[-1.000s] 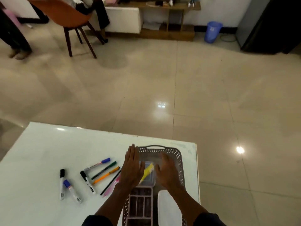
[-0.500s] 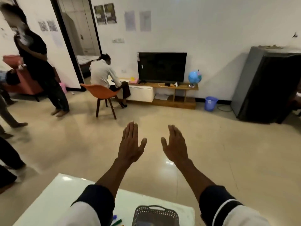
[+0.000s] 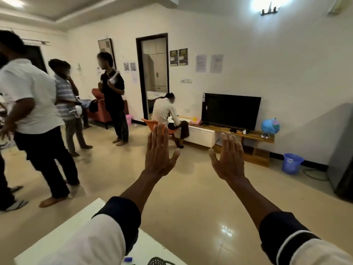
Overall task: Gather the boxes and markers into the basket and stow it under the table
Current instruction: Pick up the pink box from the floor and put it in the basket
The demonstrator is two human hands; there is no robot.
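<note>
At the bottom edge of the frame, the white surface (image 3: 57,234) shows between my sleeves, and on it only a sliver of the dark basket (image 3: 158,262) rim peeks up at the lower centre. Just left of that rim sits the blue cap of one marker (image 3: 128,259); the other markers and the boxes are out of sight below the frame. My two forearms rise from the lower corners toward the middle, sleeves white with dark cuffs. My left hand (image 3: 159,155) is raised at centre frame, back toward me, fingers straight and close together, thumb spread to the right; its grip holds nothing. My right hand (image 3: 230,159) stands beside it, apart from it, in the same pose with the thumb spread to the left, a ring on one finger, its grip likewise bare and spread. Neither hand touches the surface or the basket; both hang in the air well above them.

Beyond my fingers the glossy floor (image 3: 191,197) runs back to a person seated on an orange chair (image 3: 150,122) at centre. Right of that, a dark television (image 3: 230,110) stands on a low wooden stand, with a globe (image 3: 270,126) at its right end and a blue bucket (image 3: 292,163) on the floor nearby. In the left half of the frame several people stand on the floor. A doorway (image 3: 154,73) opens in the far wall at upper centre.
</note>
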